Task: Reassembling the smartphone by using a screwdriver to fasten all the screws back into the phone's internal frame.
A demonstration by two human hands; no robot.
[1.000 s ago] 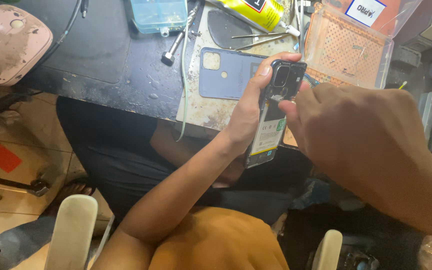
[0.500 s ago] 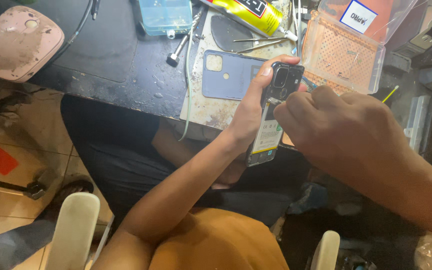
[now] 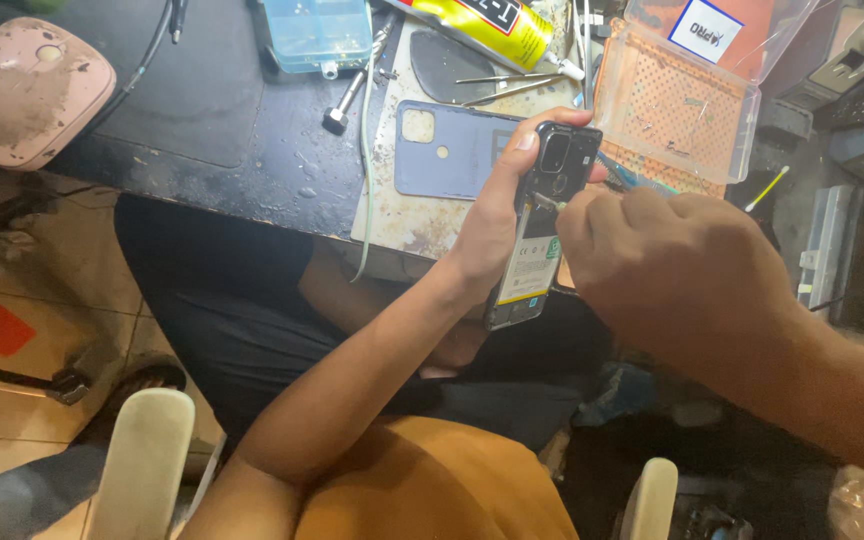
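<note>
Left hand (image 3: pixel 497 215) is wrapped around an opened phone (image 3: pixel 540 225), back cover off, held upright over the surface (image 3: pixel 252 150) edge at about 1 o'clock from frame centre. Right hand (image 3: pixel 667 265) is pinched shut on a thin tool (image 3: pixel 544 200), its tip now touching the phone just below the camera block; half a second ago it sat slightly off, so probing looks underway. The detached blue back cover (image 3: pixel 447 150) lies at 10 o'clock of the phone.
</note>
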